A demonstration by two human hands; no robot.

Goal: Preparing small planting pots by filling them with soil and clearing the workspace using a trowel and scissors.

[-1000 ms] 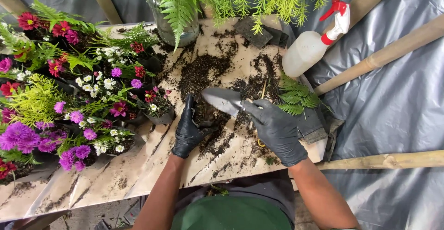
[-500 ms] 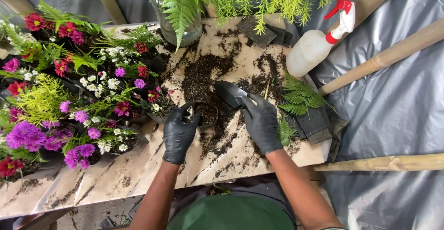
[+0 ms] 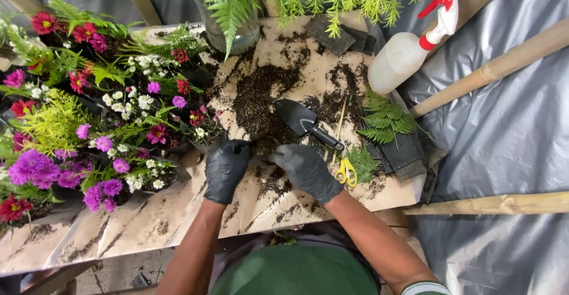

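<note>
Left hand [image 3: 226, 170] | our gloved fingers curled on soil [image 3: 261, 96] | right hand [image 3: 306, 171] | fingers bent, pressing soil | trowel [image 3: 305, 123] just beyond right fingers | scissors [image 3: 345, 171] beside them | worktop [image 3: 178, 218]

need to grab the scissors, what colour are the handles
Yellow. The scissors lie beside the gloved right hand, clearest in the head view.

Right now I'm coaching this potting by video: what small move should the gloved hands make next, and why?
Probably draw both hands together to heap the soil. The left hand and right hand rest cupped either side of the loose soil strewn over the paper-covered table, while the black trowel lies unheld just beyond them.
</note>
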